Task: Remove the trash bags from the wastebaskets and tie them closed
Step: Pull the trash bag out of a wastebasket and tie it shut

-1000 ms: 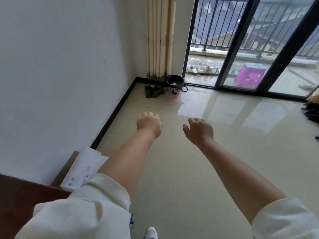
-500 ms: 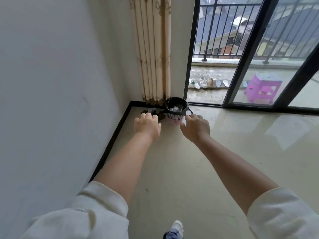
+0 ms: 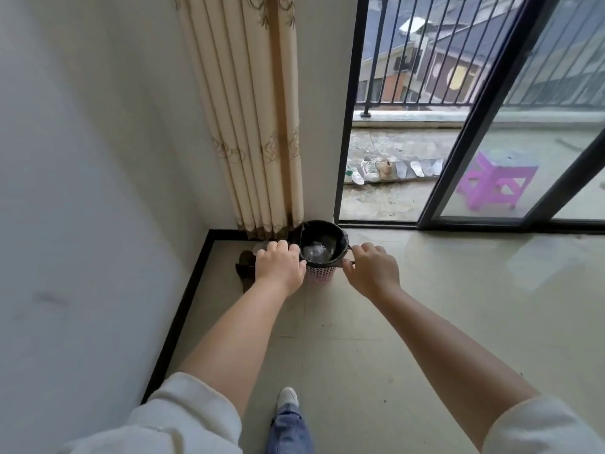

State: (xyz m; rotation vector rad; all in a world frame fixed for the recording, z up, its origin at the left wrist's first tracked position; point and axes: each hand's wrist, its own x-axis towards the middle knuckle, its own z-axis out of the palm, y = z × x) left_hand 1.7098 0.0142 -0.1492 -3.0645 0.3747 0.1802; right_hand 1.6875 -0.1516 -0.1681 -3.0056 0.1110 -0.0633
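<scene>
Sleeves: pale sleeve on the left arm and pale sleeve on the right arm, both pushed up above the elbow, forearms bare.
Leg: blue jeans leg with white shoe on the beige tiled floor, between the two arms.
Left hand: left hand reaches palm down to the left side of the basket; fingers curl together at the rim; actual grip on the bag cannot be told.
Right hand: right hand reaches to the right side of the rim; fingers bent and close together; contact cannot be told.
Wastebasket: pink lattice wastebasket stands upright in the room corner, between both hands.
Trash bag: black trash bag lines the basket, folded over its rim, with pale crumpled waste inside.
Dark shoes: dark shoes on the floor, left of the basket, partly behind the left hand.
Curtain: cream curtain hangs just behind the basket.
Door: sliding glass door with dark frame, right of the curtain.
Balcony: purple stool stands outside.
</scene>
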